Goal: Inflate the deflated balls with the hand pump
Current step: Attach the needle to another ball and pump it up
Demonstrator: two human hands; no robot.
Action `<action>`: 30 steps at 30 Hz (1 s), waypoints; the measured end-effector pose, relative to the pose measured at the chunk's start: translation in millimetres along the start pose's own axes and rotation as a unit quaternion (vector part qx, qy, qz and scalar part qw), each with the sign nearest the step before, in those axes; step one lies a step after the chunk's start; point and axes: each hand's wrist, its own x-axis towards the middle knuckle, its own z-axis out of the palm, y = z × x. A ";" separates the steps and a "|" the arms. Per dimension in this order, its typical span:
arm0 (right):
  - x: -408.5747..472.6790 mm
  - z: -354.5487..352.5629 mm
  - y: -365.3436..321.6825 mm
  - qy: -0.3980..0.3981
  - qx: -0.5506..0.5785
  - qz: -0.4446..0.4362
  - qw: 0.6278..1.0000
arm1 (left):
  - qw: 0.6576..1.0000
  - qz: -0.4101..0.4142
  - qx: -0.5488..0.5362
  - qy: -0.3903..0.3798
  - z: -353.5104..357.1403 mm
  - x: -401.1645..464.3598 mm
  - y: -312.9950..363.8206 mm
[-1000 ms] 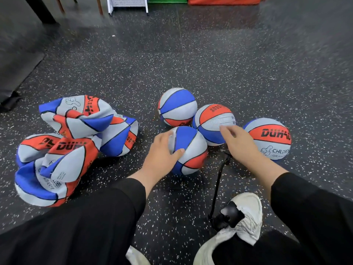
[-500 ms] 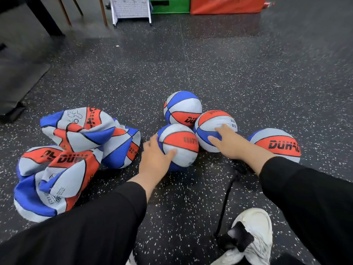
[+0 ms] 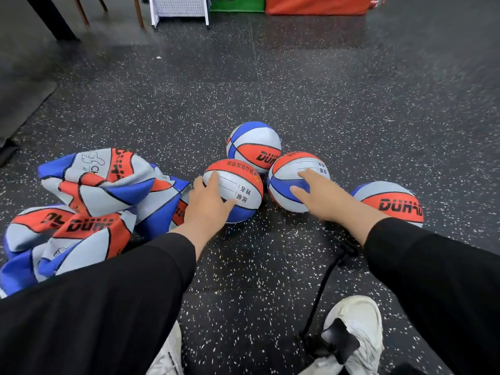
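Note:
Several inflated red, white and blue balls sit on the speckled floor. My left hand (image 3: 207, 203) rests with spread fingers on the near ball (image 3: 240, 185). My right hand (image 3: 318, 194) lies flat on the ball beside it (image 3: 286, 174). A third ball (image 3: 254, 144) sits just behind these two and another (image 3: 392, 203) lies at the right, partly behind my forearm. A heap of deflated balls (image 3: 89, 201) lies at the left. The pump's black hose (image 3: 323, 285) runs from under my right arm to its black foot piece (image 3: 341, 343) on my white shoe.
My white shoes (image 3: 359, 328) stand at the bottom edge. Far back are a white perforated stand (image 3: 180, 8), green and orange pads (image 3: 316, 5), and dark furniture legs (image 3: 51, 18) at the top left. A grey mat (image 3: 19, 85) borders the floor at the left.
The view has tilted up and moved closer. Under my left hand the ball has rolled, showing its red and white panels. My right hand slid onto the top of the neighbouring ball.

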 end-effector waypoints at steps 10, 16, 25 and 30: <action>-23.4 -8.0 9.4 0.035 0.035 0.012 0.999 | 0.999 0.004 -0.025 0.036 3.9 -14.3 7.6; -36.8 -17.3 -5.1 0.053 0.078 0.012 0.995 | 0.998 -0.010 -0.014 0.060 9.9 -33.8 4.4; -59.8 -3.6 -73.6 0.052 0.131 -0.068 0.988 | 0.993 0.082 0.038 0.072 -39.7 -42.0 -5.9; -68.1 27.3 -122.3 0.012 0.178 -0.091 0.980 | 0.954 0.149 0.186 0.180 -121.5 -29.1 -31.8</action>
